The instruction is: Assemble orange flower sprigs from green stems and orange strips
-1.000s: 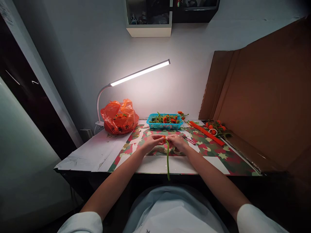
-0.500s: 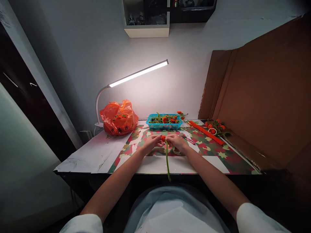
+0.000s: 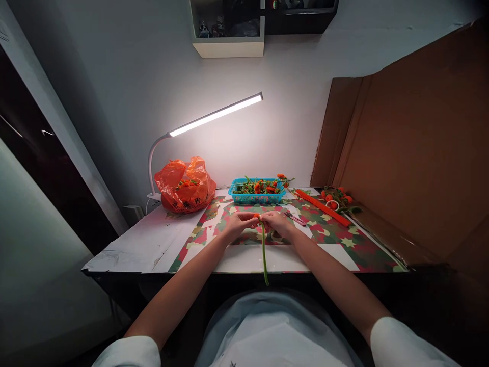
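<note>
Between my two hands, over the near middle of the table, is an orange flower [image 3: 263, 252]. Its small round head sits at the fingertips and its long green stem hangs down past the table edge. My left hand [image 3: 240, 223] pinches the head from the left, thumb and fingers partly covering it. My right hand [image 3: 275, 222] is closed at the top of the stem, just under the head. Fingertips of both hands nearly meet there. Right of my right hand lies a pair of pink-handled scissors [image 3: 296, 219].
Behind my hands stands a blue basket [image 3: 257, 199] of orange flowers. An orange plastic bag [image 3: 187, 196] sits left, under a lit lamp [image 3: 216, 115]. On the right lie a red-orange strip [image 3: 323, 207], more flowers [image 3: 340, 197] and a white ring [image 3: 332, 205]; cardboard [image 3: 405, 132] walls that side.
My left thumb and fingers have closed further over the flower head, so less of it shows. My right hand stays at the stem top. The whole view has shifted slightly.
</note>
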Available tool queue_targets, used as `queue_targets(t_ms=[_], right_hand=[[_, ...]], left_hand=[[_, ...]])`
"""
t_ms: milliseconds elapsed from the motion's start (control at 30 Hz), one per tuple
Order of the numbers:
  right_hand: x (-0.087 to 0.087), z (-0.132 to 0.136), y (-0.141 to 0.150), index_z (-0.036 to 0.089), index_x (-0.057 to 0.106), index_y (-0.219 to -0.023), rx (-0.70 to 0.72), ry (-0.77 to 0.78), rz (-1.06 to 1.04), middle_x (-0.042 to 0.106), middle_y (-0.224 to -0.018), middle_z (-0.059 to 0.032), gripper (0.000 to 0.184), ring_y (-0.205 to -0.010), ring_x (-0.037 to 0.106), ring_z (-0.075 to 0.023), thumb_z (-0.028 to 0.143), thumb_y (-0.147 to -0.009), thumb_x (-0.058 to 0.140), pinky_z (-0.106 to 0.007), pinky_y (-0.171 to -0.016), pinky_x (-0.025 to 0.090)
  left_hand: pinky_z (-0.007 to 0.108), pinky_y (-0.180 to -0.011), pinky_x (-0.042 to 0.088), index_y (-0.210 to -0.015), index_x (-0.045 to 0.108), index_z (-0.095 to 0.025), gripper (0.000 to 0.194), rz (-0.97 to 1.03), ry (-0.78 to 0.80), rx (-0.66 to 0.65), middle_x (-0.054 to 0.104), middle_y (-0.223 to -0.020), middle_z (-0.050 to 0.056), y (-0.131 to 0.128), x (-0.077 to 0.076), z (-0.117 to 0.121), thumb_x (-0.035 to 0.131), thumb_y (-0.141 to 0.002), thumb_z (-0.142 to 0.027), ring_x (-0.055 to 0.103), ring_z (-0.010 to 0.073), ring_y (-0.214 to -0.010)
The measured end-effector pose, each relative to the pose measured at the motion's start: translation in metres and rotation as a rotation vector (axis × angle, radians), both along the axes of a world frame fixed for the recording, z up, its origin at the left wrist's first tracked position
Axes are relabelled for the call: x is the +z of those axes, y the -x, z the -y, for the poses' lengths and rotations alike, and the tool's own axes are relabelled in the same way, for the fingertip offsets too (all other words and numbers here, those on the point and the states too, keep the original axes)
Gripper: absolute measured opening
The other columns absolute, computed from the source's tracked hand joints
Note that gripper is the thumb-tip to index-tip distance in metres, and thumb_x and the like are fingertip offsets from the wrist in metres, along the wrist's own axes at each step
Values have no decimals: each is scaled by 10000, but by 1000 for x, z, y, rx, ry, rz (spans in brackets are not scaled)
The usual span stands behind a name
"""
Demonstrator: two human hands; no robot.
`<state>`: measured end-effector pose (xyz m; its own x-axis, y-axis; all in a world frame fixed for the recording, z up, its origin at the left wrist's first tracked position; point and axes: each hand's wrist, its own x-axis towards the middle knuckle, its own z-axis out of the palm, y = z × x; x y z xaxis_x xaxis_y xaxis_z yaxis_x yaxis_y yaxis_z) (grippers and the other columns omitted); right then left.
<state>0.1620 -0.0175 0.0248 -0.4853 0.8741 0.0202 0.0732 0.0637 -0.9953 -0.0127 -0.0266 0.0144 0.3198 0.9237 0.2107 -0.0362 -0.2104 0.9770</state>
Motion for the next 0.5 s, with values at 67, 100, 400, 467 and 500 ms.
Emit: queue_targets(t_ms=[67, 100, 400, 467, 500], right_hand=[[0, 1, 0, 187, 434, -485, 9, 37, -22, 377, -442, 56, 262, -401, 320, -58, 317, -658, 582, -213, -431, 316], [1, 2, 1, 186, 433, -485, 12, 39, -33, 378, -448, 57, 270, -404, 320, -56, 329, -653, 590, -212, -433, 319], [3, 2, 0, 187, 456, -459, 29, -161, 30, 422, -432, 38, 301, -417, 347, -65, 382, -663, 560, -215, -445, 305], [3, 2, 0, 193, 422, -440, 5, -155, 32, 407, -418, 40, 312, -415, 340, -66, 371, -659, 557, -214, -438, 291], [3, 3, 0, 196, 409, -437, -7, -144, 28, 397, -413, 42, 313, -415, 331, -66, 363, -654, 560, -214, -432, 280]], left_hand=[[239, -627, 489, -853, 741, -125, 459, -11, -14, 17, 693, -717, 50, -1, -2, -1, 808, -589, -493, 601, 120, -621], [237, -626, 490, -841, 736, -129, 456, -8, 0, 18, 689, -707, 47, -1, -3, -2, 793, -603, -514, 606, 121, -621], [192, -534, 440, -795, 709, -116, 462, 70, 237, -45, 668, -665, 46, 3, -6, -9, 789, -610, -531, 579, 92, -574], [211, -573, 462, -821, 723, -118, 454, 65, 170, -28, 687, -699, 52, 2, -6, -7, 794, -610, -513, 595, 105, -602], [227, -596, 476, -836, 730, -120, 454, 62, 126, -6, 697, -715, 55, 1, -6, -7, 795, -608, -508, 606, 114, -613]])
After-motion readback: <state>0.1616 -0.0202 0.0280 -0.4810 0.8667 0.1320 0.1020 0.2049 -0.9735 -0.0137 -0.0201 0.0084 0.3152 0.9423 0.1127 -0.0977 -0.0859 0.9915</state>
